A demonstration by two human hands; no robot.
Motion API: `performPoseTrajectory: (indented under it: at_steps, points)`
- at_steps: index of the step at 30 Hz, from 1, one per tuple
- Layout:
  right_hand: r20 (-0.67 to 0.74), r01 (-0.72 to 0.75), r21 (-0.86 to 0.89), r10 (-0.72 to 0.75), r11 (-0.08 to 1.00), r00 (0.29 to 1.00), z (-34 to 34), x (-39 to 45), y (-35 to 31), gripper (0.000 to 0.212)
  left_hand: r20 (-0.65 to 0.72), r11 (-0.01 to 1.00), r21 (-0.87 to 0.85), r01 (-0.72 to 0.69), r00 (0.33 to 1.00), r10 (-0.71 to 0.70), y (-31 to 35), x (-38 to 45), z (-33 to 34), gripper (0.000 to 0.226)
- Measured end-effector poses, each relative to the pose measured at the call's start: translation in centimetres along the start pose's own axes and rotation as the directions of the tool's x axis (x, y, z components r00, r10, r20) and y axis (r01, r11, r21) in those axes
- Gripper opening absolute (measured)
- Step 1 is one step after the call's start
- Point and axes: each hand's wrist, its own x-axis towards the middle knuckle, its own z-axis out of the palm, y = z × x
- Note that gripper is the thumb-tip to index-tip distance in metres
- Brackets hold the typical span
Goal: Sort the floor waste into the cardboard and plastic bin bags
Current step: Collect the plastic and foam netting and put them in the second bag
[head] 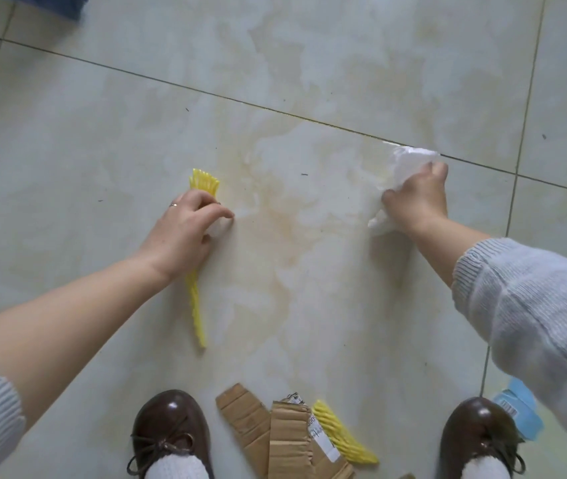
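My left hand (185,233) reaches down over a long yellow foam net sleeve (196,305) lying on the tiled floor, fingers curled around its middle; the sleeve's frayed end sticks out past my knuckles. My right hand (417,198) is closed on a crumpled white plastic bag (405,160) at floor level. Between my shoes lie torn cardboard pieces (275,437) and a second yellow foam net (341,437). No bin bags are in view.
My two brown shoes (171,433) stand at the bottom edge. A light blue plastic package (517,409) lies by the right shoe, partly under my sleeve. A dark blue object (57,5) shows at the top left corner. Pale tiles (309,63) stretch ahead.
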Motion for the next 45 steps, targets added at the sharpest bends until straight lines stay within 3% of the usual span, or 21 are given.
performPoseTrajectory:
  at_steps: [2,5,10,15,20,25,28,32,34,36,38,40,42,45]
  points:
    - [0.010,-0.044,-0.026,0.044,0.999,0.999,0.0,-0.1,-0.1,0.054,-0.029,0.992,-0.081,0.096,0.995,-0.098,0.5,0.4,0.0,0.050]
    - [0.038,-0.062,-0.043,0.063,0.997,0.997,-0.3,-0.6,0.2,0.053,-0.057,0.946,-0.225,0.235,0.966,-0.254,2.4,0.9,-1.0,0.048]
    - [0.148,0.114,-0.236,-0.080,0.965,0.986,-3.9,-2.8,0.6,0.027,0.022,0.788,-0.507,0.351,0.919,-0.395,7.1,1.2,-3.0,0.043]
    - [0.048,0.269,-0.289,-0.267,0.919,0.963,-13.3,-6.0,1.2,0.031,0.039,0.751,-0.633,0.188,0.977,-0.212,14.9,0.2,-5.1,0.042]
    - [-0.123,0.205,-0.009,-0.205,0.979,0.971,-24.2,-13.4,6.4,0.035,-0.007,0.732,-0.681,-0.023,1.000,0.025,26.9,-2.5,-8.0,0.040]
    - [-0.257,0.053,0.184,-0.004,0.982,0.966,-31.5,-24.9,15.8,0.032,-0.059,0.799,-0.499,-0.336,0.933,0.355,39.4,-8.6,-9.8,0.053]
    - [-0.329,-0.098,0.303,0.200,0.948,0.923,-34.7,-31.5,22.2,0.026,0.038,0.813,-0.287,-0.507,0.842,0.538,45.6,-13.5,-10.0,0.057]
    - [-0.405,-0.178,0.467,0.389,0.866,0.828,-36.9,-36.0,29.6,0.046,0.110,0.673,-0.122,-0.730,0.664,0.740,53.0,-19.0,-8.4,0.059]
    - [-0.413,-0.219,0.503,0.455,0.836,0.788,-36.7,-36.6,32.6,0.047,0.098,0.633,-0.107,-0.767,0.625,0.774,56.6,-20.1,-6.6,0.055]
    - [-0.407,-0.236,0.537,0.493,0.810,0.769,-35.6,-36.5,35.4,0.044,0.033,0.631,-0.131,-0.765,0.633,0.774,60.1,-20.7,-4.1,0.049]
    - [-0.414,-0.241,0.455,0.443,0.857,0.795,-33.5,-36.6,37.2,0.037,-0.056,0.653,-0.220,-0.724,0.678,0.733,63.0,-20.8,-0.6,0.040]
    - [-0.381,-0.236,0.235,0.312,0.943,0.870,-31.0,-36.2,39.0,0.034,-0.042,0.694,-0.283,-0.662,0.732,0.680,64.8,-20.6,3.8,0.038]
    - [-0.247,-0.186,0.147,0.218,0.972,0.944,-28.8,-35.4,40.5,0.054,0.146,0.746,-0.209,-0.632,0.735,0.663,65.4,-20.6,8.0,0.052]
    - [-0.019,-0.195,-0.052,0.195,0.979,0.981,-26.1,-33.2,43.2,0.081,0.503,0.731,0.058,-0.680,0.652,0.567,65.2,-20.1,12.8,0.073]
